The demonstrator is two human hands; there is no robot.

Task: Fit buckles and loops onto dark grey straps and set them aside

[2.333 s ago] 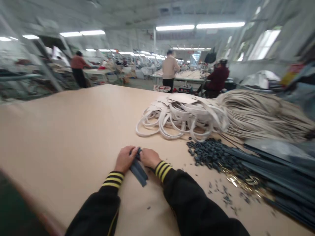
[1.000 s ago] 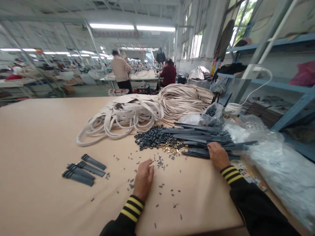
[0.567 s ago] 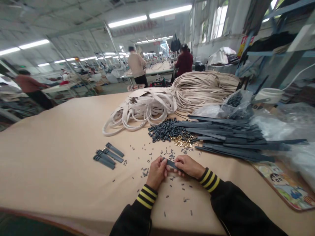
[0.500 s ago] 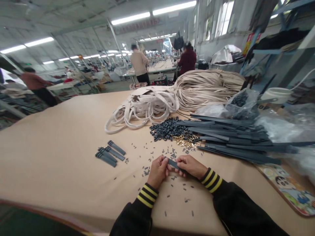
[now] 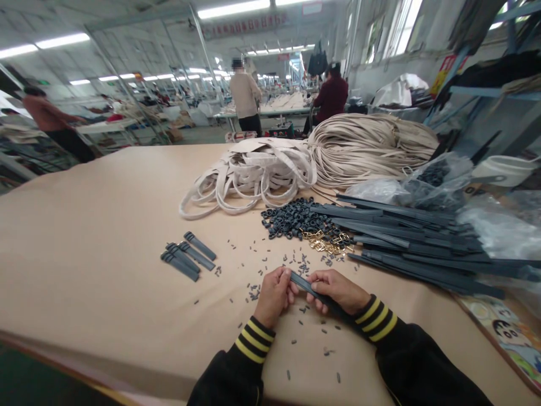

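Observation:
A dark grey strap runs between my two hands above the table. Its left end is pinched in the fingers of my left hand. Farther along, my right hand grips it, and the strap continues under that wrist. Several small dark pieces lie scattered around both hands. Beyond them sit a heap of dark loops and a pile of gold buckles. Several short straps with loops lie together to the left.
Long dark straps are piled at the right, beside plastic bags and a patterned board. Behind are coiled beige cords and looped pale straps. People stand at other tables farther back.
The view has shifted slightly. My right hand has moved a little away from my left, and more of the strap shows between them. Both hands keep hold of it.

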